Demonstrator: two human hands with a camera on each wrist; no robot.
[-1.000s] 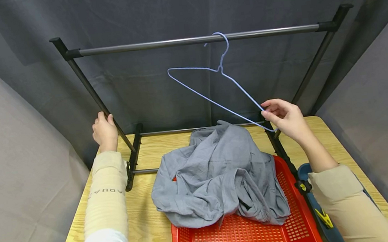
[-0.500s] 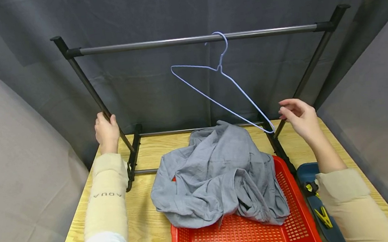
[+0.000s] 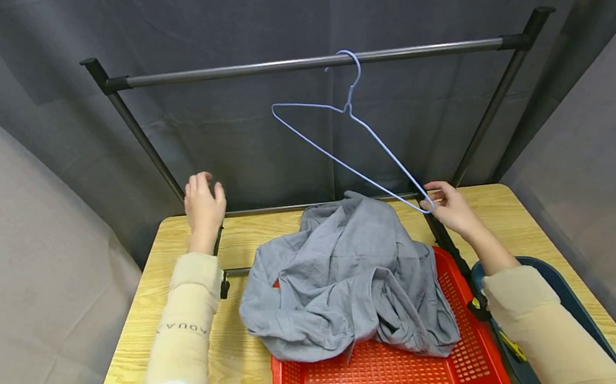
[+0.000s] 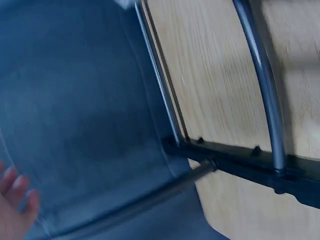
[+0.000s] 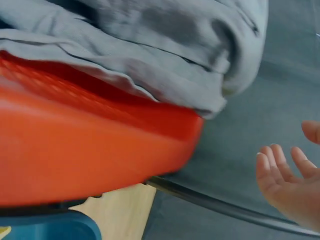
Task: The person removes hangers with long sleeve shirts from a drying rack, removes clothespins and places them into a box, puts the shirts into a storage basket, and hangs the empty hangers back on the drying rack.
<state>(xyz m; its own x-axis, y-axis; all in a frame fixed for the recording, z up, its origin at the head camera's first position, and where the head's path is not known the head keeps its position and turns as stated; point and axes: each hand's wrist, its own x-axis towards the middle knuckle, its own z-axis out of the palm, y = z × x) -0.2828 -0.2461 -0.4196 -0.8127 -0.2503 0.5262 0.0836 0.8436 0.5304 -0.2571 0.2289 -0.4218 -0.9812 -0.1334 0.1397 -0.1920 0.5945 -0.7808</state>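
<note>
A light blue wire hanger [image 3: 350, 105] hooks over the top bar of a dark metal garment rack [image 3: 216, 73], its right end tipped low. At that low end is my right hand [image 3: 452, 208], fingers loosely bent; whether they touch the wire is unclear. In the right wrist view the fingers of the right hand [image 5: 287, 180] are spread apart with nothing visible between them. My left hand [image 3: 205, 208] hovers right of the left upright, fingers relaxed, holding nothing. A crumpled grey garment [image 3: 345, 276] lies heaped in a red plastic basket [image 3: 379, 381].
The rack's feet and lower bars stand on a wooden table [image 3: 234, 350]. Right of the basket sits a blue tray [image 3: 554, 279], partly behind my right sleeve, with a yellow clip [image 3: 511, 346] in it. Grey cloth [image 3: 199, 15] hangs around the table.
My left hand has let go of the left upright and moved right. The right hand drew away from the hanger, then came back in lower to its corner. The hanger swung slightly right.
</note>
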